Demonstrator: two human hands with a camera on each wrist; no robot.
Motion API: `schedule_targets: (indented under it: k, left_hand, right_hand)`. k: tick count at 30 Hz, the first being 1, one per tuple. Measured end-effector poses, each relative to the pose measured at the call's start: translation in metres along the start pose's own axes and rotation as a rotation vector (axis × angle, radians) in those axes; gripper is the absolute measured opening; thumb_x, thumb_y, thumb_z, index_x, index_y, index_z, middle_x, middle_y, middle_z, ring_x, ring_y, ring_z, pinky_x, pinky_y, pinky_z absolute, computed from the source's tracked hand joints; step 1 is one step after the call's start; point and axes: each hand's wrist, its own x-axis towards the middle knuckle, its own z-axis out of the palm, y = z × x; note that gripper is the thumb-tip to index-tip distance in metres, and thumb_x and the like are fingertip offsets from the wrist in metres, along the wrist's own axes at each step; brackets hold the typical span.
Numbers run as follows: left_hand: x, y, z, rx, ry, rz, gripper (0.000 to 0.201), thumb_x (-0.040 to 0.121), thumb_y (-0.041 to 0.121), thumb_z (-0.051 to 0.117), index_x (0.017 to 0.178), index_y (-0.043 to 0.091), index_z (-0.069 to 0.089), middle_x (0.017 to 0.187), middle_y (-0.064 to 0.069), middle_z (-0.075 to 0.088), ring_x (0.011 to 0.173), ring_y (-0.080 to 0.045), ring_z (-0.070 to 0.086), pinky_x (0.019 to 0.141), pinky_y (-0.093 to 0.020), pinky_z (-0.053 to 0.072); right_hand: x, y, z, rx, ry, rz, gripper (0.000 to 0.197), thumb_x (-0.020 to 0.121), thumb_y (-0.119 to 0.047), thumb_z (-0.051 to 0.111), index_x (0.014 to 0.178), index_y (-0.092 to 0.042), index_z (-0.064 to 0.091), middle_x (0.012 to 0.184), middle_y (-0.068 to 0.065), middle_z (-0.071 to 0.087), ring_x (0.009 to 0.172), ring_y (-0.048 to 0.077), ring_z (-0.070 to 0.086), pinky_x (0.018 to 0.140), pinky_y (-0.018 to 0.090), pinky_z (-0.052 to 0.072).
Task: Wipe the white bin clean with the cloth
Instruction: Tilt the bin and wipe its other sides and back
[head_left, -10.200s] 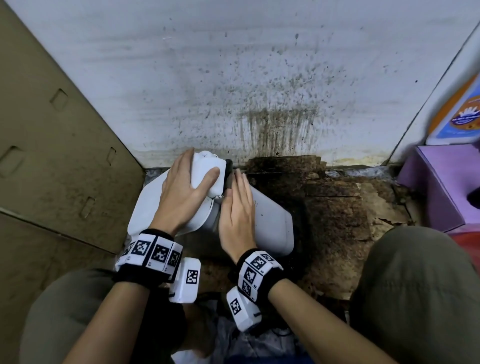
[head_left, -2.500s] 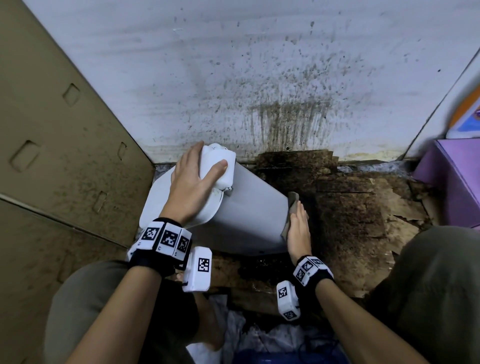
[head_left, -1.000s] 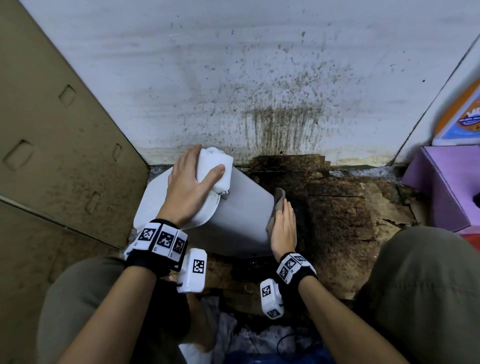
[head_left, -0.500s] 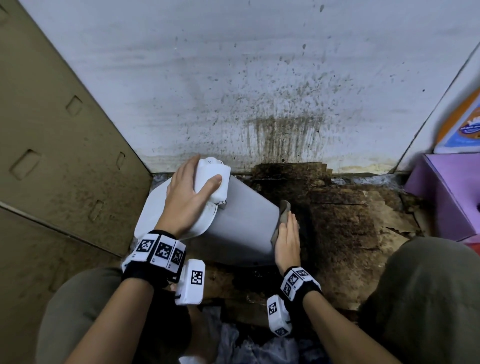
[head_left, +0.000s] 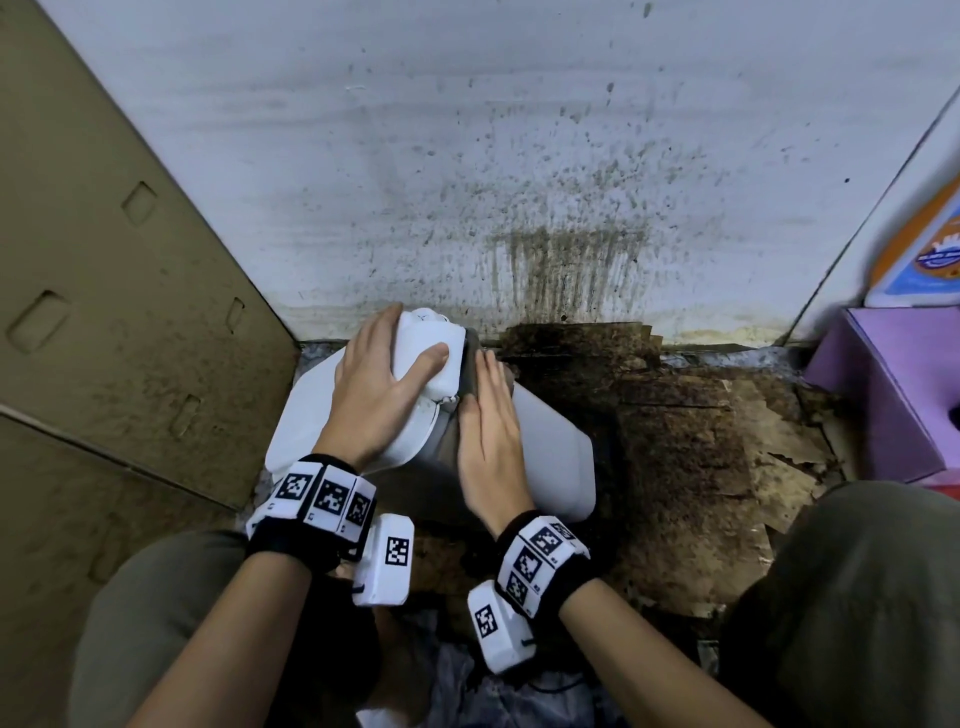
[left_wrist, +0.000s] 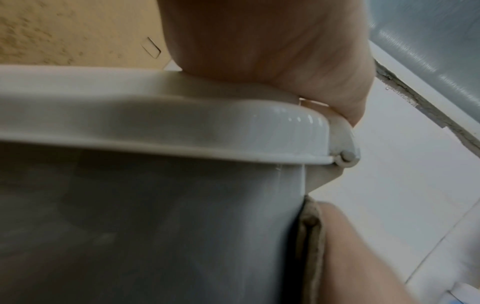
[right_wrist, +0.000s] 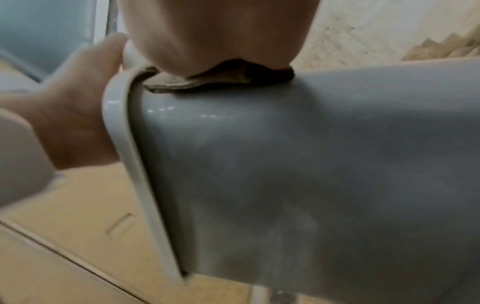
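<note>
The white bin (head_left: 556, 457) lies tipped on its side on the floor, lid (head_left: 311, 415) toward the left. My left hand (head_left: 384, 384) grips the lid's raised hinge block (head_left: 431, 358), thumb on its right side. My right hand (head_left: 488, 426) lies flat with straight fingers on the bin's upper wall, pressing a brown-grey cloth (head_left: 470, 364) against it just right of the lid. The right wrist view shows the cloth (right_wrist: 221, 80) squashed under the palm on the bin (right_wrist: 311, 164). In the left wrist view the cloth (left_wrist: 310, 236) edge sits beside the bin wall (left_wrist: 155, 226).
A stained white wall (head_left: 467, 182) stands close behind the bin. Brown cardboard panels (head_left: 104, 312) close off the left. Dirty, torn cardboard (head_left: 701, 441) covers the floor to the right, with a purple box (head_left: 893, 395) beyond. My knees (head_left: 857, 597) flank the bin.
My right hand has slid the cloth from the bin's right edge up and left along the wall to the lid hinge. My left hand keeps its grip on the lid.
</note>
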Motion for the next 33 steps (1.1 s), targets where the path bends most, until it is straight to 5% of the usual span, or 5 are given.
schedule_targets:
  k: [6, 14, 17, 22, 33]
  left_hand:
    - [-0.001, -0.004, -0.004, -0.04, 0.0, -0.007, 0.093, 0.078, 0.076, 0.045, 0.154, 0.023, 0.036, 0.155, 0.003, 0.041, 0.144, -0.015, 0.033, 0.122, -0.044, 0.024]
    - [-0.001, -0.008, -0.005, -0.072, -0.002, -0.017, 0.09, 0.08, 0.075, 0.048, 0.154, 0.026, 0.036, 0.155, 0.005, 0.041, 0.144, -0.013, 0.033, 0.121, -0.048, 0.025]
    - [-0.002, -0.007, -0.006, -0.072, -0.006, -0.018, 0.09, 0.08, 0.075, 0.048, 0.154, 0.026, 0.036, 0.155, 0.005, 0.041, 0.144, -0.013, 0.033, 0.121, -0.048, 0.025]
    - [0.0, -0.008, -0.011, -0.081, -0.006, -0.03, 0.089, 0.078, 0.073, 0.045, 0.153, 0.026, 0.036, 0.154, 0.005, 0.042, 0.142, -0.013, 0.033, 0.12, -0.047, 0.026]
    - [0.0, 0.0, -0.007, -0.05, 0.0, -0.019, 0.091, 0.078, 0.073, 0.043, 0.153, 0.023, 0.036, 0.155, 0.003, 0.041, 0.143, -0.014, 0.032, 0.12, -0.042, 0.025]
  right_hand:
    - [-0.007, 0.05, -0.022, -0.076, 0.0, -0.028, 0.051, 0.108, -0.023, 0.027, 0.158, -0.018, 0.025, 0.166, -0.007, 0.021, 0.154, 0.005, 0.011, 0.126, 0.028, 0.01]
    - [-0.022, 0.124, -0.06, -0.083, 0.076, 0.455, 0.051, 0.11, -0.027, 0.028, 0.159, -0.02, 0.02, 0.167, -0.004, 0.017, 0.154, 0.013, 0.014, 0.127, 0.036, 0.009]
    - [-0.023, 0.126, -0.064, -0.083, 0.072, 0.522, 0.052, 0.11, -0.031, 0.027, 0.16, -0.021, 0.018, 0.168, -0.004, 0.015, 0.155, 0.013, 0.012, 0.126, 0.033, 0.007]
    - [-0.026, 0.103, -0.053, -0.129, 0.037, 0.37, 0.05, 0.11, -0.025, 0.025, 0.16, -0.023, 0.017, 0.167, -0.008, 0.009, 0.151, 0.0, 0.002, 0.123, 0.021, -0.002]
    - [-0.002, 0.023, -0.004, -0.103, -0.015, -0.051, 0.054, 0.107, -0.031, 0.021, 0.16, -0.017, 0.02, 0.168, -0.002, 0.013, 0.155, 0.005, 0.003, 0.127, 0.032, 0.004]
